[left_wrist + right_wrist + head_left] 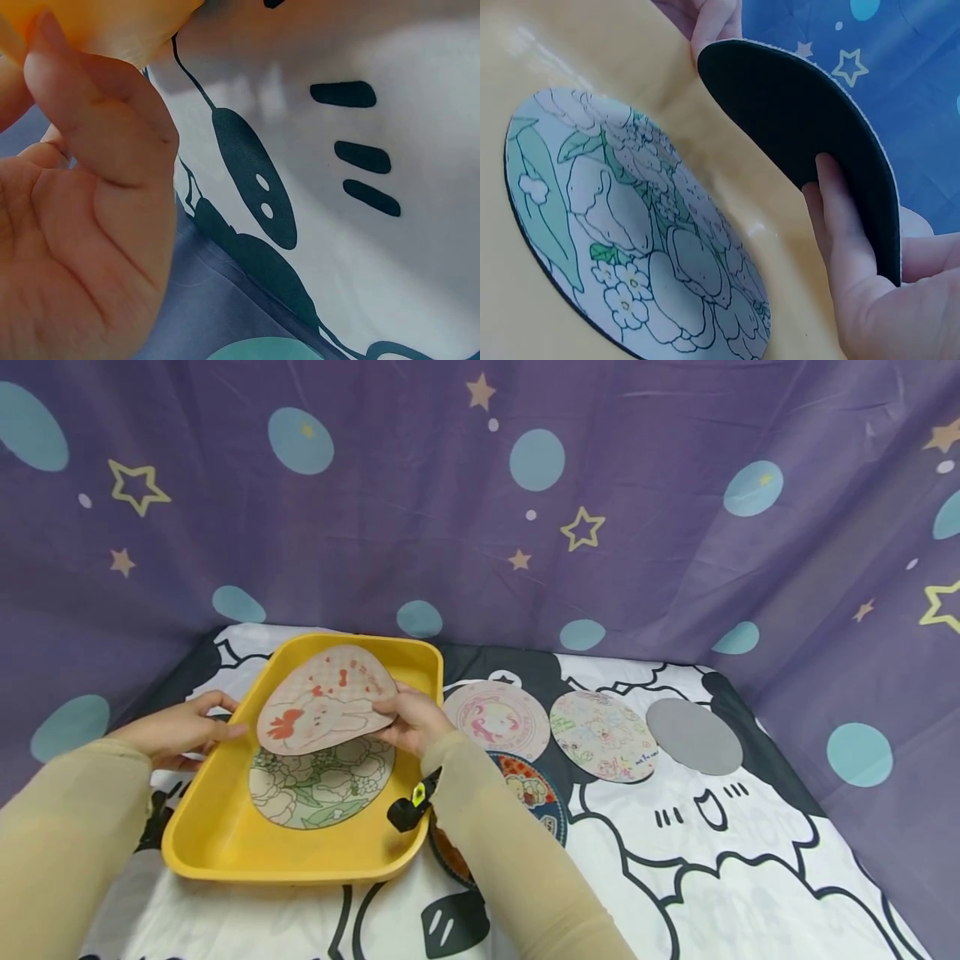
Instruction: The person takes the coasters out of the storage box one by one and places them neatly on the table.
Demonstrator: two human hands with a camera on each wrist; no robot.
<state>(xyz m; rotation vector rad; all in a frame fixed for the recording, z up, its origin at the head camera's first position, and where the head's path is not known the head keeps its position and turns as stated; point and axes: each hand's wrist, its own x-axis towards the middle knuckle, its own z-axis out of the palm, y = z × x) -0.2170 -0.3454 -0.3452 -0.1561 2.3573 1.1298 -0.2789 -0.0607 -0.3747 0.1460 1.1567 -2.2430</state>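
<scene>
My right hand [412,718] pinches a round mouse pad [324,697] by its right edge, thumb on top and fingers beneath. The pad has a pink print with a bunny and red bows; its dark, bent underside [799,112] shows in the right wrist view. It is raised and tilted over a green-and-white floral mouse pad [322,785], which lies in a yellow tray [225,827] and is partly hidden. At the tray's left rim my left hand [187,727] grips the wall, thumb [56,67] against the yellow plastic in the left wrist view.
Right of the tray lie a pink round pad [498,718], a pale doodle-print pad [603,735] and a plain grey one [693,735]. A red-and-blue pad [551,810] is partly under my right forearm. A purple curtain [450,510] hangs behind the table.
</scene>
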